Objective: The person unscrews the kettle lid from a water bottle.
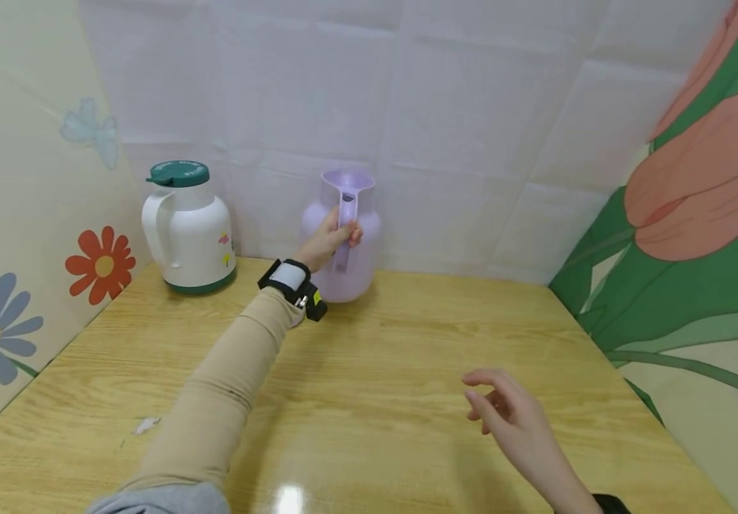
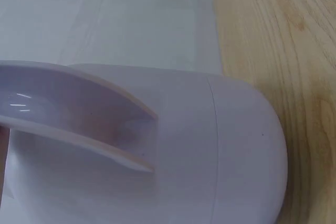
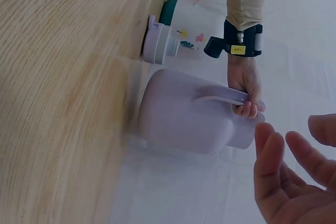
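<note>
The left hand (image 1: 330, 237) grips the handle (image 1: 347, 207) of the lavender jug (image 1: 367, 260), which stands upright near the white sheet (image 1: 472, 143) at the back of the table (image 1: 420, 343); whether its base bears on the wood or is slightly raised, I cannot tell. The right hand (image 1: 513, 414) is well apart, fingers loosely bent and holding nothing. Handling the jug well from here probably means wrapping the handle firmly and holding the body level, since the mouth looks uncovered (a lavender lid (image 3: 155, 43) sits on the table just beside it). A steadying right palm against the body would likely help, as would giving the lid and the white jug (image 1: 198, 239) some room.
</note>
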Demonstrator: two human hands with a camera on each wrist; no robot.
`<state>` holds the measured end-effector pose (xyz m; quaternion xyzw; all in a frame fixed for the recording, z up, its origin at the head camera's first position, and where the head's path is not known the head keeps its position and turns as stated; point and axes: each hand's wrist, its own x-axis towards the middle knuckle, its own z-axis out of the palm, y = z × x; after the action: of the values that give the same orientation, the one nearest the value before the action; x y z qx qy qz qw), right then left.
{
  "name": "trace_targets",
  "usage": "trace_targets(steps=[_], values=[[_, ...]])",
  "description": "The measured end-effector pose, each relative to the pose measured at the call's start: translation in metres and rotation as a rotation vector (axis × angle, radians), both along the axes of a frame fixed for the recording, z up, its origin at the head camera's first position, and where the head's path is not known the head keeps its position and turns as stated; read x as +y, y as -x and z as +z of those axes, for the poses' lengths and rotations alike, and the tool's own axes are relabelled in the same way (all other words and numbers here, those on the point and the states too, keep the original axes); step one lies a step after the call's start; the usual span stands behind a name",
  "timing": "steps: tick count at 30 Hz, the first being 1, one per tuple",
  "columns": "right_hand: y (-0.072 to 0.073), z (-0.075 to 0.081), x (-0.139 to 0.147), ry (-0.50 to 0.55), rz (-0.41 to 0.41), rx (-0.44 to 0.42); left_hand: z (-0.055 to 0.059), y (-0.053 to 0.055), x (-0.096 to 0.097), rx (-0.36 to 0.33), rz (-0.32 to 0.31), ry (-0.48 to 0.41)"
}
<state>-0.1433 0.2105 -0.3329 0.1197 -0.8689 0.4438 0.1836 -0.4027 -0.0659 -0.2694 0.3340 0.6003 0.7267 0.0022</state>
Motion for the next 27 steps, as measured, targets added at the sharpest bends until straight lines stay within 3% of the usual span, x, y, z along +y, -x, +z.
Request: trace_targets(steps=[5,10,21,27], values=[[-0.003,-0.005,0.004,0.005,-0.001,0.025,-0.014,0.003,-0.001,-0.009,0.038,0.014],[-0.005,-0.009,0.007,0.007,-0.025,0.025,-0.022,0.005,-0.005,-0.060,0.049,0.012],[-0.003,-0.012,0.006,0.018,0.019,0.104,-0.019,0.010,-0.016,-0.017,0.051,0.047],[-0.002,-0.011,0.006,0.016,-0.004,0.053,-0.017,0.012,-0.016,-0.029,0.029,0.070]])
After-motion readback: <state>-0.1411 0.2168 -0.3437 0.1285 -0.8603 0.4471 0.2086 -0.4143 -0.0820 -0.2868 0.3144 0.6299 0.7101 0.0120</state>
